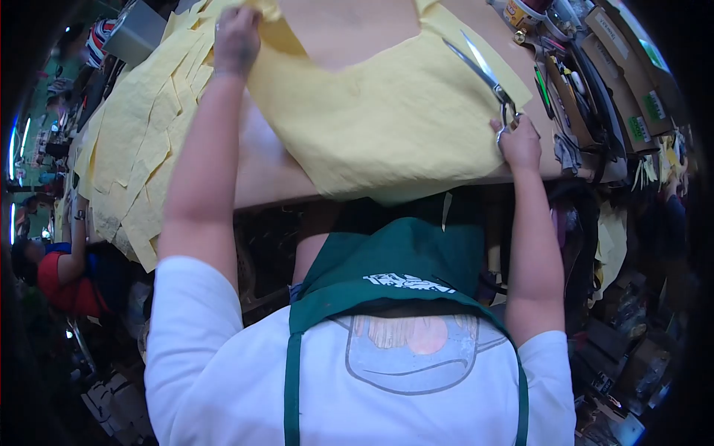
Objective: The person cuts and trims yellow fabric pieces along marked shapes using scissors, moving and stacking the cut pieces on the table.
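A large sheet of yellow material (387, 126), possibly leather or fabric, lies over the table and hangs past its near edge. Its far side has a wide notch cut into it. My left hand (236, 41) is closed on the sheet's upper left part, which is lifted and folded there. In my right hand (520, 145) is a pair of metal scissors (487, 74), fingers through the handles. The blades are parted, point away from me and lie above the right part of the sheet.
Overlapping yellow pieces (141, 126) are piled along the table's left side. On the right stand cardboard boxes (613, 59), a tray of pens and tools (569, 93) and a tub (524, 13). Another person in a red top (59, 282) is at far left.
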A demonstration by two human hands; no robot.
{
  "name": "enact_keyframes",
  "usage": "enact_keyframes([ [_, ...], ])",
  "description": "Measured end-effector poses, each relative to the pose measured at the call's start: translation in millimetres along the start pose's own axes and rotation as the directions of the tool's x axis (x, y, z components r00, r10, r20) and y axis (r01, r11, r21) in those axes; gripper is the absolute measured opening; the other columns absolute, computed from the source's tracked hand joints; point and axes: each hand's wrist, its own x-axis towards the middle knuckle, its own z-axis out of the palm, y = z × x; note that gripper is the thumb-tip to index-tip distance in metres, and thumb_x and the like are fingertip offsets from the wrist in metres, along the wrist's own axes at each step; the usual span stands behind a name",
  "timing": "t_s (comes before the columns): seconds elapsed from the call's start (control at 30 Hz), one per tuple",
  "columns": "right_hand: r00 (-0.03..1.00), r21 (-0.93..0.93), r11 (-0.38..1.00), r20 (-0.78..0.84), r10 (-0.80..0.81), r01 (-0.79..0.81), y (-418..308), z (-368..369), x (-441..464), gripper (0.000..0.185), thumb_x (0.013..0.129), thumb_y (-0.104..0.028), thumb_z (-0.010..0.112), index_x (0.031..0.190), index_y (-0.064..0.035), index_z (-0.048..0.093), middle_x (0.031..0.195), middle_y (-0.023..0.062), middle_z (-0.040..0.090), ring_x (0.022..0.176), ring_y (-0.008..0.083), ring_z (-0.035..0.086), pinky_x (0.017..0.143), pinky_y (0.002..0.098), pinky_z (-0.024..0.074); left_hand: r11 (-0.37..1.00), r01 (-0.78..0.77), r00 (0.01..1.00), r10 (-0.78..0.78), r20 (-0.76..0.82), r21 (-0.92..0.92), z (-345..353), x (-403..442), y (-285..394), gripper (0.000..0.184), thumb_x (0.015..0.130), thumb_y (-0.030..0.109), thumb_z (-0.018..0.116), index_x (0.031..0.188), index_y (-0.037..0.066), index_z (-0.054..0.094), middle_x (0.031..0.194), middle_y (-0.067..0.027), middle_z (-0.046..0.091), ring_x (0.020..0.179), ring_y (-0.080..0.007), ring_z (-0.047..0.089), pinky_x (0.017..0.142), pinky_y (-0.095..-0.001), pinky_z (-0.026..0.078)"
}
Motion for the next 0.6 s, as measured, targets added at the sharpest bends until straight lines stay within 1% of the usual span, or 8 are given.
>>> enact_keyframes([
  [0.03, 1.000, -0.012, 1.000, 0.004, 0.018, -0.018, -7, -3, -10, 0.053, 0.067, -0.047, 0.064, 0.090, -0.0009, 0.052, 0.093, 0.0167, 0.058, 0.089, 0.0316, 0.056, 0.077, 0.0402, 0.0420, 0.994, -0.077, 0.997, 0.076, 0.014, 0.084, 4, 23, -14, 0.011, 0.074, 0.010, 0.057, 0.083, 0.004, 0.056, 0.080, -0.0142, 0.057, 0.079, -0.0313, 0.053, 0.070, -0.0380, 0.043],
  [0.07, 0.999, -0.023, 0.999, 0.009, 0.035, -0.035, -11, -5, -20, 0.053, 0.067, -0.047, 0.064, 0.090, -0.0009, 0.052, 0.092, 0.0167, 0.058, 0.088, 0.0318, 0.056, 0.077, 0.0406, 0.0419, 0.983, 0.164, 0.979, -0.173, 0.109, 0.086, 3, 38, -9, 0.028, 0.076, 0.013, 0.056, 0.102, 0.006, 0.050, 0.121, -0.0184, 0.039, 0.113, -0.0354, 0.035, 0.095, -0.0378, 0.030],
  [0.13, 0.999, 0.019, 0.999, -0.004, 0.035, -0.035, -12, -5, -36, 0.052, 0.067, -0.045, 0.065, 0.089, 0.0006, 0.051, 0.086, 0.0171, 0.058, 0.083, 0.0333, 0.056, 0.073, 0.0411, 0.0424, 0.982, 0.018, 0.981, 0.019, -0.194, 0.187, 5, 53, 6, 0.017, 0.077, 0.009, 0.053, 0.092, 0.001, 0.053, 0.105, -0.0191, 0.051, 0.098, -0.0345, 0.048, 0.085, -0.0387, 0.038],
  [0.23, 0.997, 0.085, 0.994, 0.029, 0.065, -0.068, -16, -13, -53, 0.052, 0.068, -0.043, 0.066, 0.090, 0.0020, 0.051, 0.084, 0.0182, 0.058, 0.080, 0.0340, 0.056, 0.072, 0.0409, 0.0428, 0.940, 0.235, 0.946, -0.279, 0.163, 0.245, 28, 20, -23, 0.022, 0.074, 0.020, 0.057, 0.086, 0.002, 0.057, 0.082, -0.0162, 0.059, 0.080, -0.0316, 0.055, 0.071, -0.0380, 0.043],
  [0.37, 0.991, 0.128, 0.988, 0.113, 0.078, -0.092, -15, -25, -60, 0.052, 0.069, -0.040, 0.066, 0.094, 0.0018, 0.051, 0.086, 0.0193, 0.058, 0.083, 0.0333, 0.057, 0.072, 0.0394, 0.0433, 0.648, 0.759, 0.571, -0.705, 0.420, 0.056, -17, -87, 7, 0.037, 0.078, 0.033, 0.048, 0.077, -0.002, 0.061, 0.076, -0.0211, 0.060, 0.076, -0.0369, 0.057, 0.072, -0.0389, 0.045],
  [0.43, 0.992, 0.074, 0.995, 0.112, 0.055, -0.063, -14, -25, -64, 0.050, 0.069, -0.038, 0.067, 0.094, 0.0015, 0.050, 0.087, 0.0191, 0.058, 0.084, 0.0328, 0.057, 0.072, 0.0395, 0.0436, 0.629, 0.778, 0.552, -0.679, 0.483, -0.005, -22, -128, 34, 0.043, 0.078, 0.039, 0.050, 0.095, 0.001, 0.059, 0.091, -0.0210, 0.059, 0.090, -0.0335, 0.055, 0.083, -0.0379, 0.042],
  [0.5, 0.997, 0.027, 0.999, 0.079, 0.015, -0.017, -10, -19, -70, 0.048, 0.069, -0.037, 0.067, 0.093, 0.0014, 0.050, 0.087, 0.0188, 0.058, 0.084, 0.0324, 0.057, 0.073, 0.0400, 0.0438, 0.851, 0.467, 0.695, -0.522, 0.494, 0.243, -27, -144, 73, 0.052, 0.078, 0.044, 0.051, 0.112, 0.006, 0.051, 0.114, -0.0178, 0.049, 0.107, -0.0315, 0.045, 0.092, -0.0386, 0.034],
  [0.6, 0.996, 0.001, 1.000, 0.090, -0.017, 0.017, -18, -27, -84, 0.048, 0.068, -0.037, 0.067, 0.092, 0.0012, 0.050, 0.087, 0.0188, 0.058, 0.085, 0.0325, 0.057, 0.073, 0.0406, 0.0439, 0.761, 0.564, 0.562, -0.637, 0.527, 0.319, -43, -120, 134, 0.053, 0.076, 0.040, 0.056, 0.117, 0.009, 0.046, 0.127, -0.0139, 0.037, 0.117, -0.0323, 0.033, 0.096, -0.0396, 0.029],
])
